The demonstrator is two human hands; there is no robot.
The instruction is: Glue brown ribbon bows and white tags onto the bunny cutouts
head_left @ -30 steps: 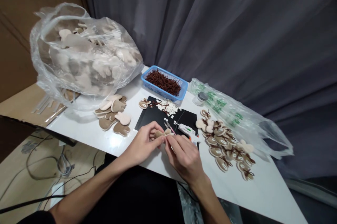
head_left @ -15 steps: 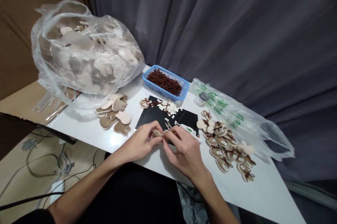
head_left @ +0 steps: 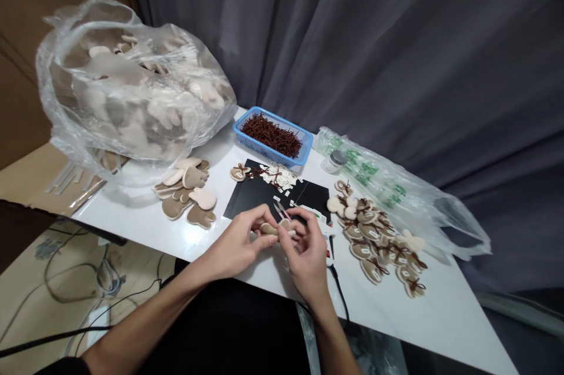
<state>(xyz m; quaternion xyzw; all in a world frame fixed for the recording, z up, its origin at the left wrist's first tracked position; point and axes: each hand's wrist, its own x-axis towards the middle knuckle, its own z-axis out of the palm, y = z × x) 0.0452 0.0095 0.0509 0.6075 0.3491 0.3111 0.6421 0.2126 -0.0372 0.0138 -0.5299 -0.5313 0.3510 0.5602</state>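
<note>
Above a glossy white surface (head_left: 396, 322), the left hand (head_left: 244, 240) and right hand (head_left: 306, 254) are pinching a small, rounded tan-and-cream fabric piece (head_left: 267, 228).

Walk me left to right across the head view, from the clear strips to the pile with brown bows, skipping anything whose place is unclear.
Clear strips → loose rabbit-shaped pieces → left hand → right hand → pile with brown bows.
</note>
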